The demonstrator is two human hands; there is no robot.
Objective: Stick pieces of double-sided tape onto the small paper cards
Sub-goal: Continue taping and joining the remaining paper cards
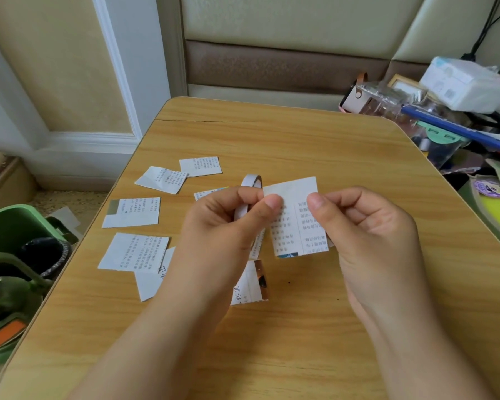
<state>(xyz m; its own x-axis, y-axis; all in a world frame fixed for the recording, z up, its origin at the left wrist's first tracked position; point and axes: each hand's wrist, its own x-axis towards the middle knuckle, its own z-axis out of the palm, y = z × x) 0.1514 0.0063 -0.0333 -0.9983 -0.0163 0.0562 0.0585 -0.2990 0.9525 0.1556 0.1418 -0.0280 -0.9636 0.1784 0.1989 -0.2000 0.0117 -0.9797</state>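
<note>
Both forearms reach in from the near edge of the tabletop (300, 356). The left hand (231, 223) has its fingers curled around a tape roll (250, 186) while its thumb pinches the left edge of a card (296, 217). The right hand (367, 223) pinches that card's right edge between thumb and fingers, so the card hangs upright between the two hands, above the wood. Just below the hands lies a card with brown edge (251, 284), partly hidden by the left wrist.

Left of the left hand lie more printed cards: a low pair (133, 252) overlapping, a middle one (133, 212), and two far ones (182, 173) touching at a corner. Whether any of these carry tape cannot be told; no strip shows on them.

By my reading the task is in hand on this one card, with tape apparently being laid on it, and several cards remain to be checked or done.

Beyond the right hand, off the far corner, sits a clutter pile (445, 111). Far left, on the floor, stands a green bin (20, 226).
</note>
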